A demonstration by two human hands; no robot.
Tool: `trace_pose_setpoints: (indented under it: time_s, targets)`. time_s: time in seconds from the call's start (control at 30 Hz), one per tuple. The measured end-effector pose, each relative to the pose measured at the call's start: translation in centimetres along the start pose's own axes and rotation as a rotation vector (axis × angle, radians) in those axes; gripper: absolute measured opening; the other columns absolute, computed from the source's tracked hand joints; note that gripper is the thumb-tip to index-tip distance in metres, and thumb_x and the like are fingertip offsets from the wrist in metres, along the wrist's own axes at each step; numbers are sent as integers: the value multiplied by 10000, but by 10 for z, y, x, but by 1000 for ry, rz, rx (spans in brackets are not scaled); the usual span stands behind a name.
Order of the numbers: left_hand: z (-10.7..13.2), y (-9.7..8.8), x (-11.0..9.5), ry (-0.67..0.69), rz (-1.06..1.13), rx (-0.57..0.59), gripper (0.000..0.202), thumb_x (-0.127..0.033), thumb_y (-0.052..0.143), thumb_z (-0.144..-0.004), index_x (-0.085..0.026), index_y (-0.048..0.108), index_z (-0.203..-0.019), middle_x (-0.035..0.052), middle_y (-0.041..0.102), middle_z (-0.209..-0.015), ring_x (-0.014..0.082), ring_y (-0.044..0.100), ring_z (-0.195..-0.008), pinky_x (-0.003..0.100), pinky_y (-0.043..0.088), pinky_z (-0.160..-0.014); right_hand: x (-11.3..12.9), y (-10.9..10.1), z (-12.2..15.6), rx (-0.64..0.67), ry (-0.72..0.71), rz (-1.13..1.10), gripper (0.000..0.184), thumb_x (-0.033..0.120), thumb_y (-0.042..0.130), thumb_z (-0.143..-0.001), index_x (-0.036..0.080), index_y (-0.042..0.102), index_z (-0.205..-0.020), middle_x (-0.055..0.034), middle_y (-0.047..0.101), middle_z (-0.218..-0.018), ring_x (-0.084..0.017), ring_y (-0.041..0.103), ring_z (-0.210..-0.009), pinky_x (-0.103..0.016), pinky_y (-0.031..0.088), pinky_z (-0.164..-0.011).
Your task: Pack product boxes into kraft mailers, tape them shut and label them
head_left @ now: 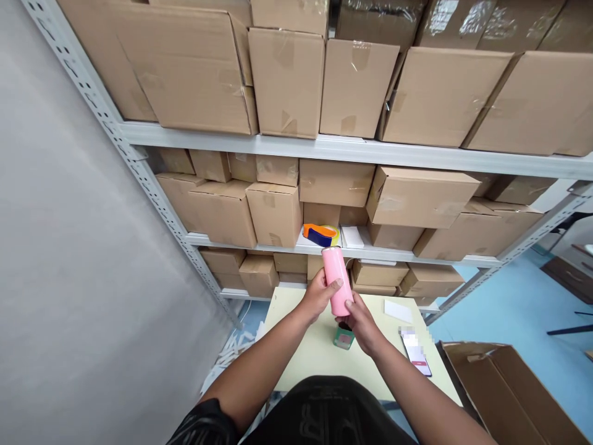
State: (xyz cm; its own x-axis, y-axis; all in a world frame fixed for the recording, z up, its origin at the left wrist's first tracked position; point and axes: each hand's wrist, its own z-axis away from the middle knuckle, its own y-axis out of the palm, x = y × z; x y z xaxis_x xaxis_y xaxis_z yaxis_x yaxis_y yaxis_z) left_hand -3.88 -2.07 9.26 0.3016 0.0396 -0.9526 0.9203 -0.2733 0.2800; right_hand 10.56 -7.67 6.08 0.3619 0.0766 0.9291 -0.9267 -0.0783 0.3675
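Note:
A pink tumbler (336,272) with a silvery rim is held up in both hands above the pale table (301,346), its top leaning to the left. My left hand (320,293) wraps around its left side, thumb across the front. Round the lower right side closes my right hand (361,321), with its thumb near the base. Just below the tumbler, a small green box (343,337) with a dark top stands on the table; my right hand partly covers the space between them.
A phone (416,352) and a white card (397,310) lie on the table's right side. Behind it, a metal shelf (278,147) holds many cardboard boxes, plus an orange and navy tape dispenser (320,235). An open carton (514,389) stands at lower right; a wall (69,247) is left.

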Motion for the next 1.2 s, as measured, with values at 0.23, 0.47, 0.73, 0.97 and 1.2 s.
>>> trace_pose_setpoints:
  time_s: [0.23, 0.47, 0.73, 0.97, 1.2]
  targets:
    - [-4, 10, 6, 4, 23, -10, 634, -651, 716, -838, -169, 613, -1237, 91, 704, -1066, 233, 661, -962, 331, 523, -833, 4, -11, -5, -43, -80, 85, 599, 513, 847, -717, 253, 613, -1203, -64, 677, -1152, -268, 663, -990, -388, 537, -855]
    - [-14, 17, 4, 18, 88, -88, 616, -524, 851, -738, -186, 608, -1192, 69, 719, -1034, 221, 681, -913, 331, 535, -815, 3, -13, -4, 27, 53, -74, 545, 554, 749, -796, 273, 565, -1225, -64, 664, -1147, -260, 676, -920, -419, 547, -820]
    - [-14, 18, 9, 17, -27, -140, 624, -597, 749, -814, -185, 596, -1256, 80, 715, -1055, 237, 670, -953, 347, 532, -849, 5, -8, -7, -125, -97, 114, 624, 474, 911, -618, 261, 587, -1107, -40, 657, -1054, -244, 631, -952, -350, 541, -784]
    - [-17, 8, 9, -7, 135, -71, 652, -589, 721, -818, -190, 559, -1307, 112, 715, -1108, 278, 691, -978, 401, 556, -850, 12, -7, -7, 97, 93, -65, 531, 508, 719, -805, 290, 588, -1271, -67, 676, -1173, -256, 650, -948, -354, 539, -741]
    - [-20, 6, 8, 70, 88, -233, 621, -541, 836, -751, -196, 579, -1199, 94, 692, -1158, 234, 659, -1038, 334, 527, -889, -5, -5, -18, -203, -222, 379, 767, 471, 895, -648, 279, 538, -1300, -83, 626, -1171, -281, 591, -1049, -444, 513, -931]
